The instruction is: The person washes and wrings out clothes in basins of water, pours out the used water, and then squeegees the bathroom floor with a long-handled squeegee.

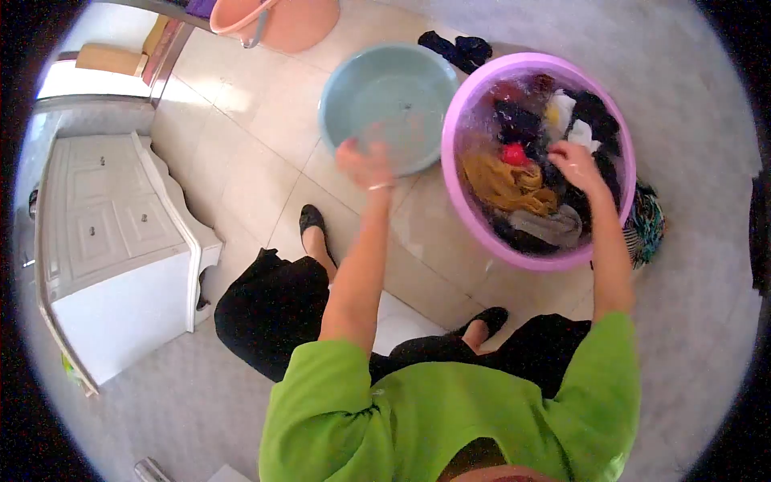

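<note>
A pink tub holds wet clothes in water: a mustard cloth, a grey cloth, a red piece, white pieces and dark garments. Over these clothes, near the white pieces, is my right hand, its fingers bent together; whether they grip anything is too small to tell. My left hand, blurred, is above the near rim of a blue-green basin, fingers apart and holding nothing. A bracelet circles the left wrist.
Dark cloth lies on the floor behind the basin and tub. Patterned fabric sits against the tub's right side. An orange bucket stands at the top. On the left is a white cabinet.
</note>
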A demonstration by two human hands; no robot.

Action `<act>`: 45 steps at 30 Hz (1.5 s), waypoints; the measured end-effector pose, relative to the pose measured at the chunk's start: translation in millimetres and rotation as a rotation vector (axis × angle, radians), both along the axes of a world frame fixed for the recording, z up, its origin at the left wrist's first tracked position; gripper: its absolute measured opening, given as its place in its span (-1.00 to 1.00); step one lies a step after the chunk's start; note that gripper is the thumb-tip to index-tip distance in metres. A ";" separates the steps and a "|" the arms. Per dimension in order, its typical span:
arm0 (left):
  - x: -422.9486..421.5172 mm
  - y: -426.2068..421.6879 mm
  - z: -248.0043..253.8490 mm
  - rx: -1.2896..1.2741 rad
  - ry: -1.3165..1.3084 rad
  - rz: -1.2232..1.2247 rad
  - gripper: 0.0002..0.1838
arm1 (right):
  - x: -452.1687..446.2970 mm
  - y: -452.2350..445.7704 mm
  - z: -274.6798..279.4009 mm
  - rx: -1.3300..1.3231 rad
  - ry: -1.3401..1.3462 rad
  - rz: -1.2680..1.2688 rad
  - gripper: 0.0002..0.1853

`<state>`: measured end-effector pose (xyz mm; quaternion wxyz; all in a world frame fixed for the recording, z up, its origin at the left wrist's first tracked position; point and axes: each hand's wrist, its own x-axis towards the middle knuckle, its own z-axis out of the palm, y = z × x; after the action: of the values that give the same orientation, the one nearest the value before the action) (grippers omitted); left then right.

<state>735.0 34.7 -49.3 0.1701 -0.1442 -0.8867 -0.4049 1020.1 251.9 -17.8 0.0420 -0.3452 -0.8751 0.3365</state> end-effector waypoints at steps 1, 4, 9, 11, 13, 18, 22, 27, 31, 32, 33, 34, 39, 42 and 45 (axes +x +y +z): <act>-28.1 -20.2 -24.5 -0.019 -0.354 0.205 -0.49 | 1.1 4.4 8.5 -0.030 0.001 -0.090 -0.78; -64.7 -46.1 -64.4 0.462 -1.415 0.322 -0.44 | 5.8 11.5 35.2 -0.163 0.142 -0.425 -0.72; -101.7 -51.6 -92.3 0.832 -1.247 -0.016 -0.62 | 25.5 24.6 105.8 -0.375 0.589 -0.927 -0.61; -118.9 -35.4 -10.2 0.523 -1.142 0.172 -0.67 | 34.2 22.6 144.9 -0.352 0.636 -1.041 -0.61; -157.6 -42.2 15.1 0.507 -0.976 0.020 -0.68 | 30.5 28.8 191.6 0.027 0.925 -1.114 -0.55; -163.3 -34.8 190.0 0.320 -0.961 -0.206 -0.65 | -4.5 50.3 295.8 0.482 0.792 -0.909 -0.41; -113.0 24.6 268.0 0.222 -1.098 -0.470 -0.44 | 0.8 92.4 306.8 0.268 0.786 -0.868 -0.57; -27.1 110.4 266.3 -0.017 -1.268 -0.694 -0.34 | 27.5 108.0 315.9 0.313 0.653 -0.825 -0.79; 11.2 155.1 257.2 -0.062 -1.382 -0.723 -0.32 | 42.9 129.4 325.0 0.031 0.650 -0.726 -0.79; 17.1 160.5 257.8 -0.123 -1.385 -0.809 -0.31 | 45.1 121.6 325.6 0.020 0.650 -0.731 -0.79; 20.0 166.8 255.4 -0.141 -1.385 -0.806 -0.31 | 47.4 106.3 327.9 -0.100 0.681 -0.870 -0.75; 19.8 174.7 255.0 -0.170 -1.342 -0.877 -0.29 | 51.2 92.1 332.2 -0.218 0.714 -1.003 -0.71; 25.4 196.0 283.3 -0.238 -1.333 -0.940 -0.26 | 118.0 -36.5 231.2 -1.044 0.625 -1.088 -0.33; 39.2 203.9 304.3 -0.355 -1.299 -1.042 -0.31 | 113.7 -84.3 218.0 -1.200 0.691 -1.144 -0.42; 59.1 204.1 309.5 -1.082 -0.236 -1.024 -0.37 | 107.9 -102.1 211.2 -1.112 0.688 -1.039 -0.49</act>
<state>794.1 238.8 260.1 -0.2302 -0.5574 -0.7964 0.0458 1127.9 149.8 193.4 0.2802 -0.5534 -0.2490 0.7438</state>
